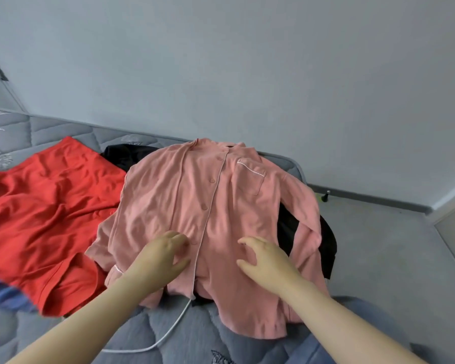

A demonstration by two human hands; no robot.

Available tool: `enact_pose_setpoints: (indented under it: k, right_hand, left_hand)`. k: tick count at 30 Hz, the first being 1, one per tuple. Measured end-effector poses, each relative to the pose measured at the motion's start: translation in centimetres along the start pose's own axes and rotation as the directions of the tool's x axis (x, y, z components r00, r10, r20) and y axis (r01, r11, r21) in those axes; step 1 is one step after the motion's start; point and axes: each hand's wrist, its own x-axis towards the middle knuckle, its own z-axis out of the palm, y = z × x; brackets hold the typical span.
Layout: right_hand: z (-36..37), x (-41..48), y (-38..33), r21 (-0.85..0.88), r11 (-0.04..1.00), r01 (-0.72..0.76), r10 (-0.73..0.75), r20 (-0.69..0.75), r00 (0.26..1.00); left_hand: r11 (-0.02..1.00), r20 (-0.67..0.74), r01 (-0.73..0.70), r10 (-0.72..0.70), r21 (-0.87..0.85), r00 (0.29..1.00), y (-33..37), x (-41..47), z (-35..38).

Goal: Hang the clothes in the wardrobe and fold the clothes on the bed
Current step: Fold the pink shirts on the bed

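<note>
On the grey quilted bed (50, 132), a pink button-up pyjama shirt (221, 206) lies front up, its collar towards the wall (247, 61) and its hem towards the person. White piping runs down the button placket and along the top of the chest pocket (248, 179). The shirt rests on top of a black garment (326, 240), which shows past its right sleeve and again behind its left shoulder. Just beside the shirt, on the person's left, a red garment (50, 206) is spread out and rumpled, with the pink sleeve lying over its edge.

Both bare forearms reach in from below. The left hand (163, 254) rests on the lower front of the shirt, just left of the placket, its grip spread: the thumb stands out to the side and the fingertips bend onto the cloth. The right hand (267, 261) sits on the other side of the placket, its grip also spread, with forefinger and thumb apart and holding nothing.

A white cable (166, 337) curves across the mattress from under the shirt's hem. Blue fabric (0, 292) shows at the lower left edge. Grey floor (378, 245) lies to the right of the bed.
</note>
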Motion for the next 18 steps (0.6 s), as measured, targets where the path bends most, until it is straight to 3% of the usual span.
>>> enact_pose_setpoints:
  k: [9, 14, 18]
  right_hand:
    - [3.8, -3.1, -3.1, -0.064, 0.994, 0.088, -0.086, 0.031, 0.996]
    - [5.5, -3.5, -4.0, -0.186, 0.982, 0.013, 0.003, 0.083, 0.997]
    - [5.8, -3.0, -4.1, -0.171, 0.985, -0.023, 0.027, 0.018, 0.999]
  left_hand:
    - [0.985, 0.011, 0.065, -0.068, 0.158, 0.998, -1.2, -5.6, 2.0]
    - [0.955, 0.003, 0.092, -0.097, 0.283, 0.995, -2.1, -5.1, 2.8]
    - [0.953, -0.026, 0.115, -0.112, 0.279, 0.993, -2.4, -4.0, 3.1]
